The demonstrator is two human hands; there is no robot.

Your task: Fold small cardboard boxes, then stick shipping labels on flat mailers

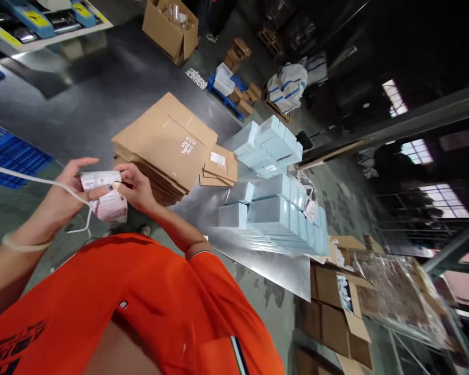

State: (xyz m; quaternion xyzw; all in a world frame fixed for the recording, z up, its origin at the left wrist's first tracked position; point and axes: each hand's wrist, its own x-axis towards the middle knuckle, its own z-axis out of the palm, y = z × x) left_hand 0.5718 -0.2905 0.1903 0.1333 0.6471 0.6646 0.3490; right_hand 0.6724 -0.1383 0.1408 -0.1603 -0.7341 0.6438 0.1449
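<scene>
Beside the dark metal bench (pixel 140 67), we hold one white printed paper bundle (pixel 111 204)

Our left hand (pixel 64 200) has its grip clamped on the bundle, thumb across it; our right hand (pixel 137 190) has its grip pinched on the opposite side. One thin white cord (pixel 35 178) crosses our left hand. We see two stacks of flat brown cardboard on the bench, one large stack (pixel 156 130) and one small stack (pixel 224 165), plus two groups of glossy pale-blue boxes (pixel 271 213), too overlapped to count. One open brown carton (pixel 160 28) near the far edge contains brown and whitish pieces. Beyond the right end, another open brown carton (pixel 330 286) holds pale-blue pieces (pixel 344 294). One blue pallet (pixel 224 101) carries white tubs (pixel 223 80) and brown boxes (pixel 244 107).
</scene>
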